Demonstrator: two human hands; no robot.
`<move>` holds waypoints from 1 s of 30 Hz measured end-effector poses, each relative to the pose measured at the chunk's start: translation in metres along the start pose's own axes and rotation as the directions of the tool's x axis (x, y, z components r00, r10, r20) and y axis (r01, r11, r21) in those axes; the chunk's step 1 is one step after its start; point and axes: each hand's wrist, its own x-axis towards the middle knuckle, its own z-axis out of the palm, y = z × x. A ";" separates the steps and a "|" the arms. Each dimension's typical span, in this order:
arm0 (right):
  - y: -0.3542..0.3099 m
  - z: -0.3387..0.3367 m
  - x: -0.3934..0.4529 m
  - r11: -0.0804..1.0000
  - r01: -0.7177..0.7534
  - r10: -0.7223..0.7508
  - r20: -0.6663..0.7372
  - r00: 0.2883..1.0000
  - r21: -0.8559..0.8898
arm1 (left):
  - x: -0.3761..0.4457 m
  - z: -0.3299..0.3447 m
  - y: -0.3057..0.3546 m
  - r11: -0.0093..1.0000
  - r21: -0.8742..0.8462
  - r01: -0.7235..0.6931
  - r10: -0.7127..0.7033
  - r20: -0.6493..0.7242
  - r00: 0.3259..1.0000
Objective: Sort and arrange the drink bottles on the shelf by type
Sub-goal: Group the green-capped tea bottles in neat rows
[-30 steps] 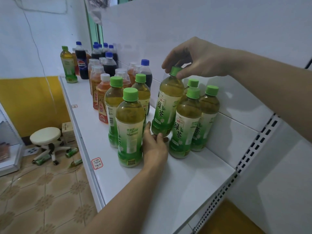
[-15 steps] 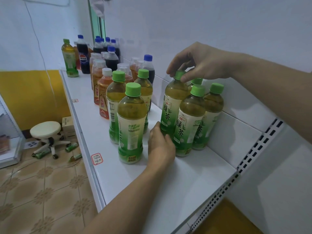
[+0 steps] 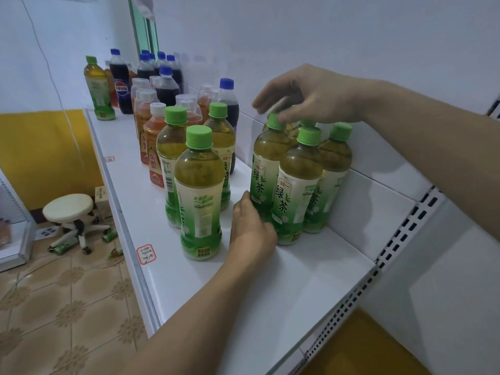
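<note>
Clearly, green tea bottle (image 3: 266,171) label reads 统一 绿茶.
</note>
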 end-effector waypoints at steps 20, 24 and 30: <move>0.041 0.215 -0.128 0.690 -0.118 0.590 -0.459 0.664 0.715 | -0.009 0.013 -0.012 0.960 0.171 -0.224 0.228 -0.008 0.974; 0.043 0.217 -0.123 0.707 -0.163 0.606 -0.470 0.641 0.688 | -0.010 0.015 -0.013 0.960 0.189 -0.206 0.214 -0.022 0.977; 0.042 0.217 -0.124 0.719 -0.183 0.606 -0.477 0.637 0.670 | -0.012 0.013 -0.010 0.952 0.231 -0.203 0.211 -0.011 0.977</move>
